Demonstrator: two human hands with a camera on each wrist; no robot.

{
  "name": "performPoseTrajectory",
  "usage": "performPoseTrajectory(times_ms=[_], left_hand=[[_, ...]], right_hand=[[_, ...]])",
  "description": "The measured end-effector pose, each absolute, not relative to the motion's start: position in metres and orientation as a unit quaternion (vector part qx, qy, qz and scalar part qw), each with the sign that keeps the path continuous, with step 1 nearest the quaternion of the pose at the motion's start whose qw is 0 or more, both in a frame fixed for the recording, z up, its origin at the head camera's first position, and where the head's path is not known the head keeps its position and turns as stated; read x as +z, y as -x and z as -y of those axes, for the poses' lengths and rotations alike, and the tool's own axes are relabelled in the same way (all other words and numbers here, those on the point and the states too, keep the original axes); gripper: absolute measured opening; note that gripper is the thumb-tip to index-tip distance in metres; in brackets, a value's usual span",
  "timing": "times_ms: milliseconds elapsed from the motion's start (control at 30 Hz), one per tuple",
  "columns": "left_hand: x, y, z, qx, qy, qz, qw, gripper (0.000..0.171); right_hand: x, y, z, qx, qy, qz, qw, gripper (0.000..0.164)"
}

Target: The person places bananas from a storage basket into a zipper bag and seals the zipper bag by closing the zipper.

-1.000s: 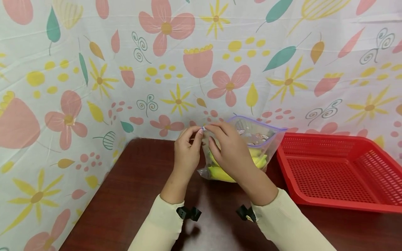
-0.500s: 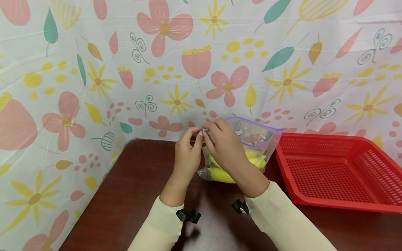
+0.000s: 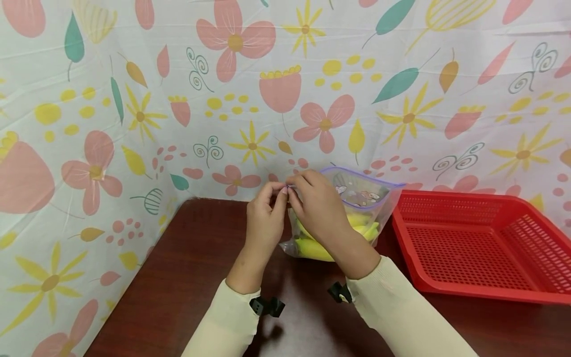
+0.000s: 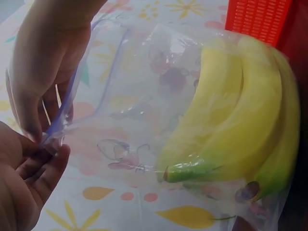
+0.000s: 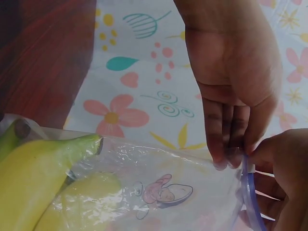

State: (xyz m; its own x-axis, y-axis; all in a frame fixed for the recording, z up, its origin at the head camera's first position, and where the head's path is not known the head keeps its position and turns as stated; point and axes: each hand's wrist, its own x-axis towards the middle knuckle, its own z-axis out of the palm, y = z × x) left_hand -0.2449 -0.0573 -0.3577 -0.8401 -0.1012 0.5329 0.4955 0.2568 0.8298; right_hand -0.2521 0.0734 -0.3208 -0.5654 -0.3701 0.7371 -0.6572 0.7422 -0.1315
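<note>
A clear zip bag [image 3: 387, 203] with a purple zip edge and printed cartoon figures stands upright on the dark table. Several yellow bananas [image 4: 231, 106] with greenish ends lie inside it. My left hand [image 3: 264, 218] pinches the left end of the zip between thumb and fingers. Right beside it, my right hand [image 3: 318, 208] pinches the same corner, the two sets of fingertips meeting there. In the right wrist view the purple zip strip [image 5: 251, 192] runs along from the pinched corner. Toward the right end the bag's mouth gapes.
A red plastic basket [image 3: 482, 292] with a mesh floor stands to the right of the bag. The dark wooden table [image 3: 187, 277] reaches back to a flower-printed cloth [image 3: 169, 99] hanging behind and at the left. Both wrists wear small black camera mounts.
My right hand has moved slightly left, and its thumb has come in to pinch the zip corner against my left fingertips. The left hand has barely moved.
</note>
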Motion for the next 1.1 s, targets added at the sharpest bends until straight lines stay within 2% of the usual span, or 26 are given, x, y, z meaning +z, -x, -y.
performPoseTrajectory(times_ms=[167,433,800,1100], left_hand=[[-0.359,0.247,0.060,-0.572,0.154,0.755,0.280,0.022],[-0.357,0.245,0.060,-0.547,0.150,0.767,0.299,0.020],[-0.357,0.246,0.059,-0.556,0.149,0.763,0.295,0.021],[-0.330,0.222,0.054,-0.574,0.136,0.761,0.272,0.018]], right_hand=[[-0.321,0.253,-0.072,0.192,-0.291,0.866,0.358,0.017],[-0.321,0.252,-0.069,0.183,-0.282,0.869,0.363,0.017],[-0.322,0.253,-0.068,0.184,-0.280,0.870,0.362,0.017],[-0.323,0.254,-0.067,0.179,-0.273,0.871,0.366,0.015]])
